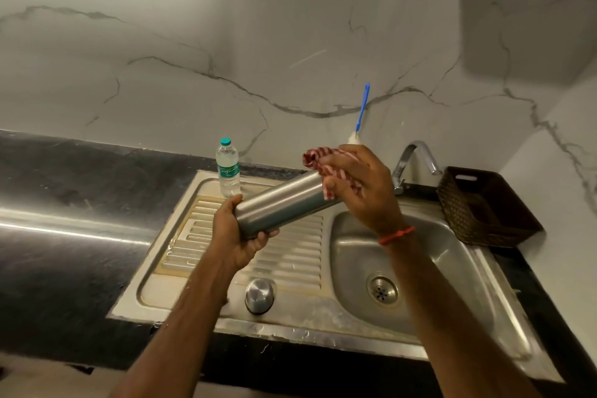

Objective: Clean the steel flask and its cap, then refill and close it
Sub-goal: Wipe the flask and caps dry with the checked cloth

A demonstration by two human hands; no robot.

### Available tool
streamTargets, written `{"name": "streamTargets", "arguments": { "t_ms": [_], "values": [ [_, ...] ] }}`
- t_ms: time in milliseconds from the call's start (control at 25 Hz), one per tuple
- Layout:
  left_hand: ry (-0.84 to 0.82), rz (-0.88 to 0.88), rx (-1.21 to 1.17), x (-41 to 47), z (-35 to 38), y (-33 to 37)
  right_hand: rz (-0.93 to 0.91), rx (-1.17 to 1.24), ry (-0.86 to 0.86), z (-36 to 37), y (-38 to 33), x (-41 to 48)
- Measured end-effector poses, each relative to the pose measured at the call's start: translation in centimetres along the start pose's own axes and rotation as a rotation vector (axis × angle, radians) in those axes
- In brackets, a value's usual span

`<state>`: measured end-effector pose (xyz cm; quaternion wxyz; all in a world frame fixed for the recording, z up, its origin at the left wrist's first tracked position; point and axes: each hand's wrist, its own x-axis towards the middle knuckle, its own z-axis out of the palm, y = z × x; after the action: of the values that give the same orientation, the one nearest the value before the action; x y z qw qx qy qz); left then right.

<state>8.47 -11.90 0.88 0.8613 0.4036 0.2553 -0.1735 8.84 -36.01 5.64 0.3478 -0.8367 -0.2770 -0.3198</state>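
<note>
My left hand [237, 233] grips the bottom end of the steel flask [281, 203], which lies tilted above the draining board with its mouth end up to the right. My right hand [361, 187] holds a red-and-white checked cloth [326, 171] wrapped over the flask's mouth end, hiding the opening. The steel cap [259, 296] stands on the front of the draining board [290, 255], apart from both hands. A small plastic water bottle [228, 168] with a teal lid stands upright at the board's back edge.
The steel sink basin [403, 268] with its drain lies to the right, with a tap [415, 161] behind it. A blue-handled bottle brush [361, 110] leans on the marble wall. A dark woven basket [484, 207] sits at the right. Black counter [64, 203] stretches left.
</note>
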Motion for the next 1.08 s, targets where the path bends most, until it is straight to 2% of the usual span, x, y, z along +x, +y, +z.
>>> {"name": "streamTargets", "arguments": {
  "t_ms": [40, 80, 120, 240, 320, 360, 400, 480, 520, 600, 640, 720, 760, 800, 840, 960, 1000, 1080],
  "values": [
    [-0.024, 0.049, -0.002, 0.0, 0.4, 0.4, -0.078, -0.065, 0.04, -0.2, 0.4, -0.4],
    [-0.05, 0.159, -0.004, 0.0, 0.9, 0.6, -0.07, -0.056, 0.092, -0.2, 0.7, -1.0],
    [-0.084, 0.311, 0.001, 0.0, 1.3, 0.7, 0.032, 0.032, 0.15, -0.1, 0.4, -1.4],
    [-0.258, 0.796, 0.136, -0.3, 2.4, 1.1, 0.628, 0.472, 0.256, -0.2, -0.7, -1.5],
    [-0.279, 0.978, 0.253, -0.4, 2.8, 1.0, 0.999, 0.564, 0.18, -1.0, 0.3, -0.5],
    [-0.276, 1.022, 0.281, -0.4, 3.0, 0.6, 1.122, 0.554, 0.122, -1.6, 0.9, -0.4],
    [-0.268, 1.034, 0.288, -0.3, 3.2, 0.1, 1.178, 0.527, 0.089, -2.0, 1.2, -0.4],
    [-0.206, 0.905, 0.251, -0.1, 3.9, -0.8, 1.063, 0.409, 0.101, -2.3, 1.4, -1.1],
    [-0.133, 0.743, 0.202, 0.2, 4.3, -1.0, 0.898, 0.367, 0.146, -2.4, 1.0, -1.6],
    [0.007, 0.336, 0.08, 0.4, 4.8, -1.0, 0.435, 0.26, 0.226, -2.6, 0.1, -2.6],
    [0.017, 0.176, 0.049, 0.5, 4.7, -0.9, 0.226, 0.153, 0.237, -2.8, 0.2, -3.0],
    [-0.011, 0.016, 0.014, 0.5, 4.4, -1.2, -0.043, -0.015, 0.19, -3.2, 0.9, -3.3],
    [-0.028, 0.009, -0.016, 0.4, 4.4, -1.6, -0.089, -0.037, 0.172, -3.4, 1.2, -3.2],
    [-0.03, 0.041, -0.052, 0.4, 4.5, -1.9, -0.057, 0.008, 0.181, -3.4, 1.2, -3.2],
    [-0.021, 0.1, -0.088, 0.2, 4.8, -2.3, 0.075, 0.123, 0.23, -3.2, 1.0, -3.2],
    [0.009, 0.31, -0.093, -0.7, 6.3, -3.6, 0.772, 0.691, 0.522, -2.4, 0.0, -2.4],
    [0.013, 0.365, -0.057, -1.0, 6.8, -4.4, 0.942, 0.836, 0.609, -2.2, 0.3, -2.5],
    [0.033, 0.425, 0.03, -1.5, 7.9, -6.0, 1.125, 1.02, 0.753, -2.4, 1.1, -2.9]
  ]
}}
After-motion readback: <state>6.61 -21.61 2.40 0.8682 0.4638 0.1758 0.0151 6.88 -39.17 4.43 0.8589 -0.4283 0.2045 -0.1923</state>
